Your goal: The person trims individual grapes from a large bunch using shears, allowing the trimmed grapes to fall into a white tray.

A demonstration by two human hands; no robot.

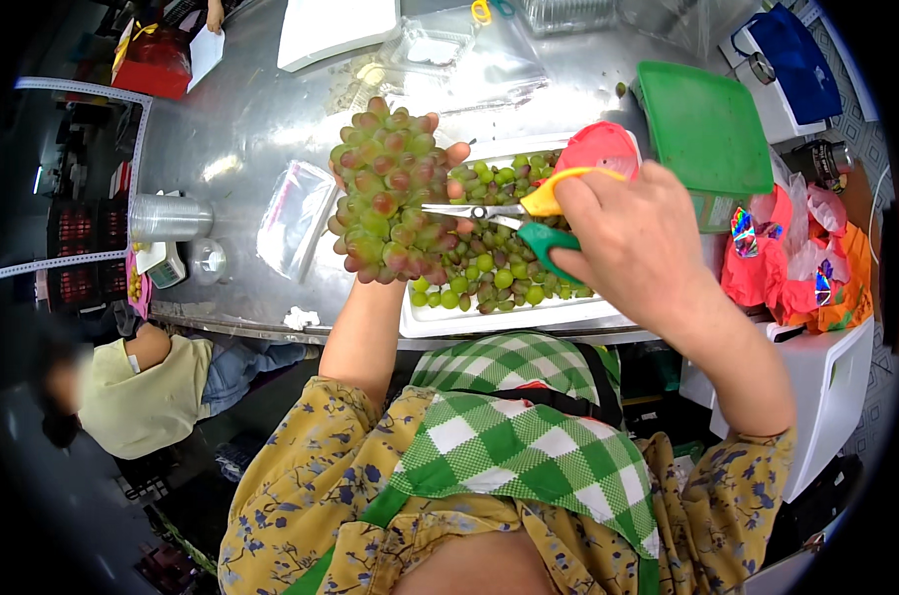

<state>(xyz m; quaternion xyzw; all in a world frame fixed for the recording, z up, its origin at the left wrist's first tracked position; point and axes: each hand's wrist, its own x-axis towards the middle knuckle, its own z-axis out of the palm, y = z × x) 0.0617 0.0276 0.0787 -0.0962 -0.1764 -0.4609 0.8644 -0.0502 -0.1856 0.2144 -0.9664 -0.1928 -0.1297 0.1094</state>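
A large bunch of green and reddish grapes (390,193) rests on my left hand (457,156), which supports it from below; most of that palm is hidden by the fruit. My right hand (635,230) grips a pair of scissors (542,197) with one yellow and one green handle. The blades are parted, and their tips point at the right side of the bunch. Beneath both hands, a white tray (449,321) holds many loose grapes (505,275). Crumpled pink wrapping (598,145) lies at the tray's far right corner.
A green-lidded box (702,126) stands right of the tray. Flat plastic bags (293,219), stacked clear cups (171,217) and a small scale (163,265) are leftward on the metal table (249,111). Clear clamshell boxes (568,15) stand at the back. Another person (148,387) is at lower left.
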